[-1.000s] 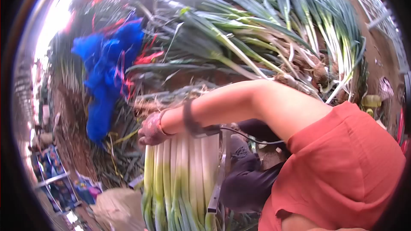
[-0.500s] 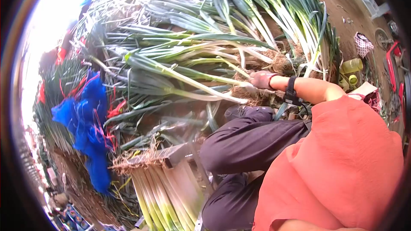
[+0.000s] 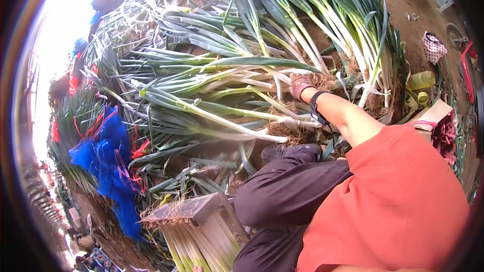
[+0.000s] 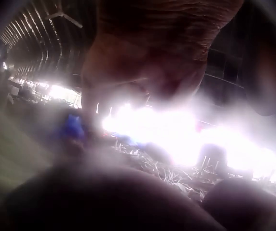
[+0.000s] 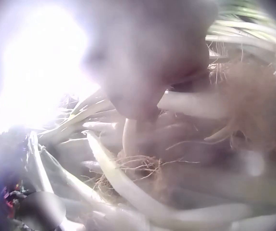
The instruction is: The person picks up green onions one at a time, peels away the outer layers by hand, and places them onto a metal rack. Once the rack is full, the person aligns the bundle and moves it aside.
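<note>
In the head view my right hand (image 3: 301,84) is at the root end of the loose leeks (image 3: 237,75) on the ground. The blurred right wrist view shows its fingers curled on a white leek stalk (image 5: 191,103), with roots and other stalks around. Of my left hand (image 3: 198,269), only a bit of finger shows at the bottom edge of the head view, by the leeks (image 3: 189,244) lined up in a frame (image 3: 209,206). The left wrist view has the left hand (image 4: 147,57) large and dark, its fingers blurred by glare.
Blue netting (image 3: 108,156) with red strings lies left of the pile. My bent knee (image 3: 282,191) is between the frame and my right arm. Beyond that arm are a yellow-green bottle (image 3: 421,80), a cardboard box (image 3: 436,113) and a dotted bag (image 3: 434,48).
My right hand has left the root ends of the lined-up leeks and crossed to the loose pile, then shifted slightly farther up among the roots. The head view has turned toward the pile.
</note>
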A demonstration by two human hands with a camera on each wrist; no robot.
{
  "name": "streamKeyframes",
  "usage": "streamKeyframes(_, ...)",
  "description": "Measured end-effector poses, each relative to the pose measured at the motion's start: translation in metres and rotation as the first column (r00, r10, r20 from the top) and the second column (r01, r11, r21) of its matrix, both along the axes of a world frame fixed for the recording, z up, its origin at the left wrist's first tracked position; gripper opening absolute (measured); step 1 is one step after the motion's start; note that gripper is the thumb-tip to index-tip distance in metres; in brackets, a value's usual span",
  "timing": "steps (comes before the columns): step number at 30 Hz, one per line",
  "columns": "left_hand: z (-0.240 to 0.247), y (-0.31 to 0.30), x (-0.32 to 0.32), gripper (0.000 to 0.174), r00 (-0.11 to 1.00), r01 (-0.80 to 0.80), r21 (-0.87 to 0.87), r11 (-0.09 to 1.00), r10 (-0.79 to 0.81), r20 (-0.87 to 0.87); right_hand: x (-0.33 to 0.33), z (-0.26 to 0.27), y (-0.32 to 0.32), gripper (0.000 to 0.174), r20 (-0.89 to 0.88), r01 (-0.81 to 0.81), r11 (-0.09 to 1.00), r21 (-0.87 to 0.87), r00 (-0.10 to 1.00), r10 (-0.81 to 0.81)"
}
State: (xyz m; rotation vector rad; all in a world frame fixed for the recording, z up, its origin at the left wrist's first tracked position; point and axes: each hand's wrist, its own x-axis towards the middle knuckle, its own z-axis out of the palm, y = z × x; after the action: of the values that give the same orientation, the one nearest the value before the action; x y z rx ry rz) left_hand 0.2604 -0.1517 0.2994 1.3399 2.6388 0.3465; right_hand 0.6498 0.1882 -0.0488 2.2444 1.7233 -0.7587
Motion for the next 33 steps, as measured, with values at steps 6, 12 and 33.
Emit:
streamKeyframes(6, 0.004, 0.031, 0.013, 0.035, 0.957, 0.195, 0.06, 0.979, -0.203, 0.206, -0.037, 0.112, -0.015, 0.023, -0.867, 0.161, 0.853, -0.497, -0.05, -0.496)
streamKeyframes(12, -0.025, 0.099, 0.031, 0.044, 0.75, 0.277, 0.215, 0.937, -0.351, 0.561, -0.05, 0.232, -0.077, 0.022, -0.759, -0.185, 0.854, -0.487, -0.394, -0.519)
streamKeyframes(33, -0.065, 0.251, 0.084, 0.031, -0.305, -0.689, 0.267, 0.674, -0.604, 0.736, -0.166, 0.265, -0.094, 0.044, -0.375, -0.243, 0.589, 0.77, 0.574, 0.728)
